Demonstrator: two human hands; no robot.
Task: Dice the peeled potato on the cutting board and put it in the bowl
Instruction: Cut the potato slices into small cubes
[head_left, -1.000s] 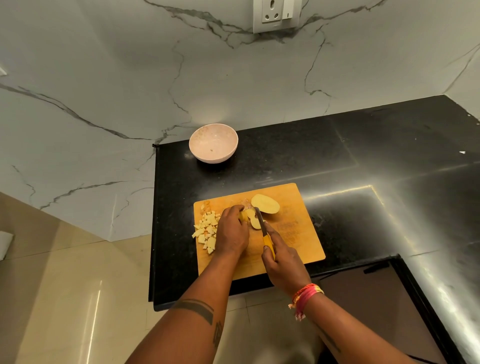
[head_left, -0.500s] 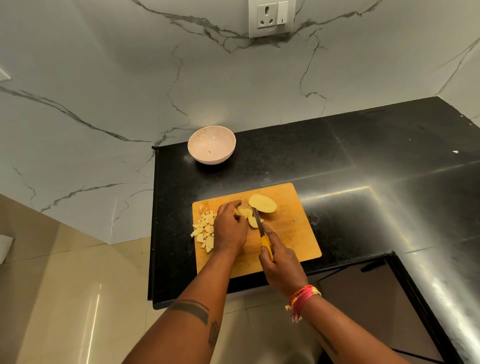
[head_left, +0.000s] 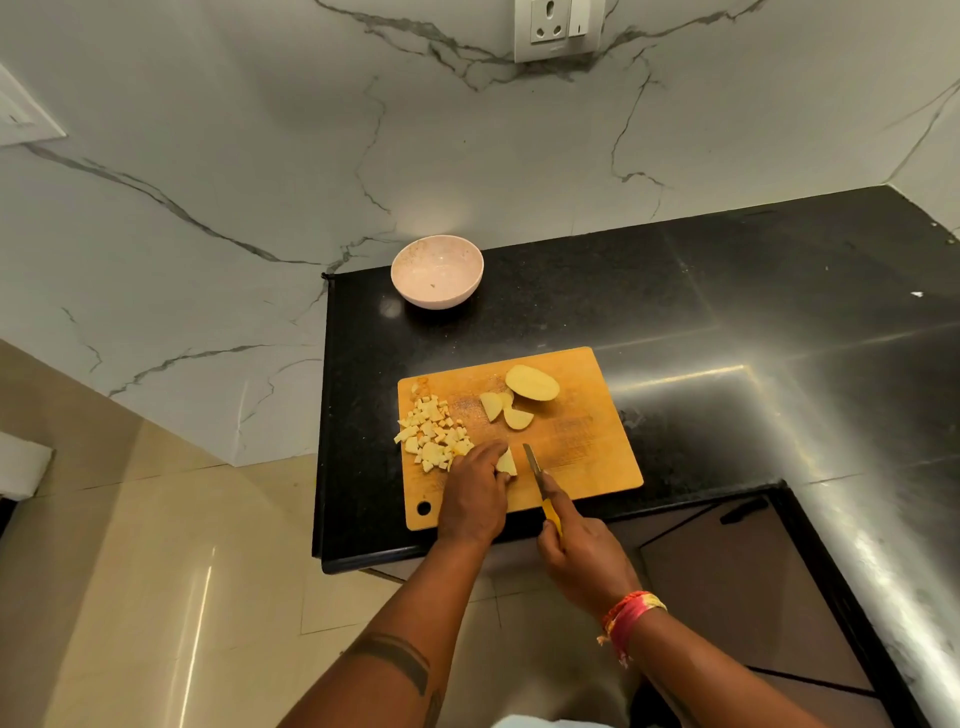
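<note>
- Step: dicing, midway; nothing moved to the bowl yet, my read.
- Left hand (head_left: 475, 496) near edge of the rectangular orange-brown wooden cutting board (head_left: 582, 447), fingers curled down onto a pale yellow potato wedge (head_left: 507, 462), pinning it to the board.
- Right hand (head_left: 584, 558) fingers wrapped tight round the yellow handle of a small knife (head_left: 540, 480); blade just right of the wedge, apart from it, tip pointing far.
- Pile of small pale potato dice (head_left: 431, 434) on left part of board, touching the left hand's knuckle side.
- Uncut: large peeled potato half (head_left: 532, 383) at far side of board, two smaller slices (head_left: 506, 410) just near it.
- Round pale pink bowl (head_left: 437, 278) on black stone counter (head_left: 727, 291), far of board, well apart; looks empty bar a speck.
- Next move likely: bring blade left over the wedge, cut down into strips then cubes; keep fingertips tucked back from the edge, wedge is small and may slip.
</note>
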